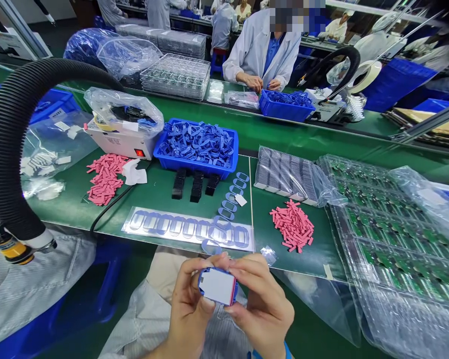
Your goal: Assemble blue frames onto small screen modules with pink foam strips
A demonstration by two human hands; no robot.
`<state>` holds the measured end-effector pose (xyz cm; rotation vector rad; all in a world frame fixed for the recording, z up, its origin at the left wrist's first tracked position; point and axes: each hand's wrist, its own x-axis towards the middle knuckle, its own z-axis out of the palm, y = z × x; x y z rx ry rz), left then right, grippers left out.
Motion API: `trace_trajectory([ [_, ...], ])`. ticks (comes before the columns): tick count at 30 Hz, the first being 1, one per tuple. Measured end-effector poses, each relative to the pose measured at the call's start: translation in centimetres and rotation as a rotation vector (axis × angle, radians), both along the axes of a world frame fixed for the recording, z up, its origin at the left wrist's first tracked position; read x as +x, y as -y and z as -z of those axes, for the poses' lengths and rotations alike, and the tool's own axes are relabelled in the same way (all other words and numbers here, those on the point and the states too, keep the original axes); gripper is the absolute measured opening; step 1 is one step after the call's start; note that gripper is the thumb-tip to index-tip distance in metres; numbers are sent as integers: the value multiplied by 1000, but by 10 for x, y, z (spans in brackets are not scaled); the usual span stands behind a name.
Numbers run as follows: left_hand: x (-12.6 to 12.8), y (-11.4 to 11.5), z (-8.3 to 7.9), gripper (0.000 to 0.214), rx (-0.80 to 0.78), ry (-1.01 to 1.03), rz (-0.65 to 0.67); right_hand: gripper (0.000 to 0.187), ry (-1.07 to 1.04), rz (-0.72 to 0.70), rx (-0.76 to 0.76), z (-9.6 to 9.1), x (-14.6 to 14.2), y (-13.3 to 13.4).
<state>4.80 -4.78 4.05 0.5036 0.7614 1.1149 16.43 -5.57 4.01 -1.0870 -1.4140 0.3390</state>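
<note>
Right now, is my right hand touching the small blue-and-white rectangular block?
Touching: the head view shows the right hand clasping the small blue-and-white rectangular block.

Electronics assembly factory, long green workbench (pixel 303 264) edges lined with work, co-worker in a white coat (pixel 262 50), blue plastic bins (pixel 194 170), trays of circuit boards (pixel 335 219), black extraction hose (pixel 7 134)

Small rectangular block (pixel 217 285): white face, blue frame, thin red strip along its right edge, slightly tilted, held near the camera between left hand (pixel 189 314) and right hand (pixel 260 309).
</note>
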Motion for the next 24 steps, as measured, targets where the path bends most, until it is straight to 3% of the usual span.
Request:
trace_trajectory([
  [4, -10, -9, 3, 25, 159, -159, -18, 25, 69, 43, 26, -1, 5, -1],
  [10, -49, -40, 3, 36, 1030, -694, 65, 21, 245, -4, 4, -3, 18, -4],
  [12, -58, -49, 1, 43, 1195, -832, 201, 21, 269, -22, 3, -4, 18, -4],
  [15, -65, -58, -4, 52, 1154, -807, 537, 19, 287, -26, -7, -5, 15, -4],
  [18, -64, -58, -9, 47, 909, -659, 687, 17, 307, -27, -24, -6, 14, -2],
  [20, -61, -53, -10, 44, 801, -604, 644, 17, 327, -31, -26, -6, 14, 0],
  [24, -54, -43, -10, 39, 685, -573, 368, 17, 370, -36, -33, -8, 16, 3],
])
